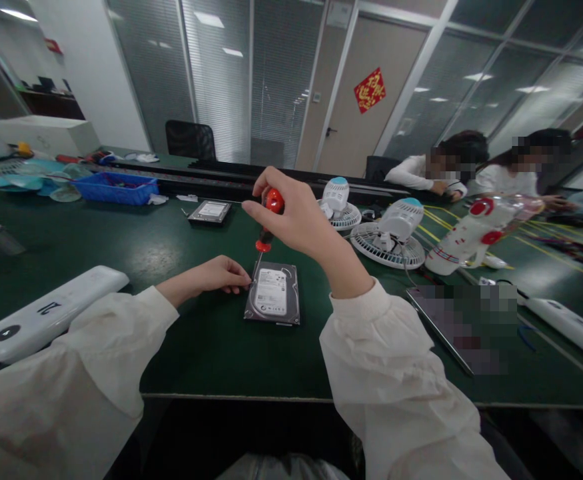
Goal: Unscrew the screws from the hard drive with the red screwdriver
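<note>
A hard drive [272,293] with a white label lies flat on the green table in front of me. My right hand [291,210] grips a red and black screwdriver [264,246] above it, the shaft pointing down. Its tip meets the drive's upper left edge, close to my left fingers; whether it sits in a screw is too small to tell. My left hand [224,275] is closed, thumb and fingertips pinched against the drive's left edge. Farther back lies a second hard drive [210,212].
Two white fan-like units [402,230] stand behind my right hand, near a tilted bottle [476,237]. A tablet-like device [451,327] lies to the right, a long white device [54,310] to the left. A blue basket [116,190] stands at back left. Two people [421,172] sit far right.
</note>
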Demonstrator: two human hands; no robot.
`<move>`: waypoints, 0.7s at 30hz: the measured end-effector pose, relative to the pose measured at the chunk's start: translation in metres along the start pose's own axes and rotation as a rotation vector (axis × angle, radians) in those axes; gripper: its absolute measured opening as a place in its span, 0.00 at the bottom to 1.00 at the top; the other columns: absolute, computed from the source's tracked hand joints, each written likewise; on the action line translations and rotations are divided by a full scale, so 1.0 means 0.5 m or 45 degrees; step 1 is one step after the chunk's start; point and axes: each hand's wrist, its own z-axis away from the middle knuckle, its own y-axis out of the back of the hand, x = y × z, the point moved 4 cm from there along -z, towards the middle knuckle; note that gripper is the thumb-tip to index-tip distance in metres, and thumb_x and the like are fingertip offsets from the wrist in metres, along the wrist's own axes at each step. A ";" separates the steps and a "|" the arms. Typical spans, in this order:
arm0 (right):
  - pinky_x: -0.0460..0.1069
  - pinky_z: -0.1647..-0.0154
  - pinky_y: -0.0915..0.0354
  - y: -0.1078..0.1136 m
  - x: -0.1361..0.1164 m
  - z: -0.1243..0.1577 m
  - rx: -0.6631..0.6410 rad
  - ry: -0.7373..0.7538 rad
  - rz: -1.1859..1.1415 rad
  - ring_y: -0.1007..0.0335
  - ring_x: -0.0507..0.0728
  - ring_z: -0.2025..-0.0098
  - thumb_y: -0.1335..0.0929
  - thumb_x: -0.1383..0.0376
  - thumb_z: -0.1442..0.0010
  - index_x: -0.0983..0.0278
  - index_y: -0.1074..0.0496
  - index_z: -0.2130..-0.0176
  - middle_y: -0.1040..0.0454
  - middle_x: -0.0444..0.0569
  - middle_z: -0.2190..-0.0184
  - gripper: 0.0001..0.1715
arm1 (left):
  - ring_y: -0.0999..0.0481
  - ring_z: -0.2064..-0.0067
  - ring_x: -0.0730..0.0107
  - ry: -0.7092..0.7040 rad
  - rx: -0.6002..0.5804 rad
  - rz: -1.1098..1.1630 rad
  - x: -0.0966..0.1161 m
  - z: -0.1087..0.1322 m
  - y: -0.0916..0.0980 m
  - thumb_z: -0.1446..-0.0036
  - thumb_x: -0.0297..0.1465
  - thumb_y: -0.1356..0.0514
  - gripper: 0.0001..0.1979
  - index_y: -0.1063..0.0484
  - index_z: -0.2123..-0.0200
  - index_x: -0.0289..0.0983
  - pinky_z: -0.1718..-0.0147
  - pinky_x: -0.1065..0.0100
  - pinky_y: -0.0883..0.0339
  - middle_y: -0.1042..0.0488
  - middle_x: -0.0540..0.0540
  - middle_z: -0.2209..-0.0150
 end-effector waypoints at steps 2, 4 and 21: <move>0.51 0.60 0.42 0.001 0.000 0.000 -0.007 0.008 -0.042 0.38 0.53 0.65 0.34 0.67 0.42 0.61 0.36 0.64 0.32 0.43 0.67 0.05 | 0.26 0.70 0.70 0.001 0.001 0.001 0.001 0.001 0.000 0.57 0.42 0.25 0.15 0.17 0.70 0.37 0.69 0.67 0.35 0.18 0.45 0.67; 0.51 0.59 0.41 0.003 -0.002 0.001 -0.016 0.016 -0.080 0.38 0.53 0.64 0.34 0.70 0.46 0.61 0.37 0.63 0.32 0.44 0.65 0.09 | 0.26 0.69 0.70 0.002 0.000 0.000 -0.001 0.000 0.000 0.57 0.41 0.25 0.15 0.17 0.70 0.37 0.69 0.67 0.35 0.18 0.45 0.67; 0.53 0.59 0.39 0.005 0.003 0.003 -0.053 -0.028 -0.040 0.36 0.55 0.63 0.35 0.71 0.45 0.60 0.38 0.59 0.32 0.46 0.63 0.12 | 0.26 0.70 0.70 -0.006 -0.012 -0.007 -0.011 -0.009 0.007 0.57 0.42 0.25 0.16 0.16 0.68 0.37 0.70 0.67 0.36 0.17 0.45 0.65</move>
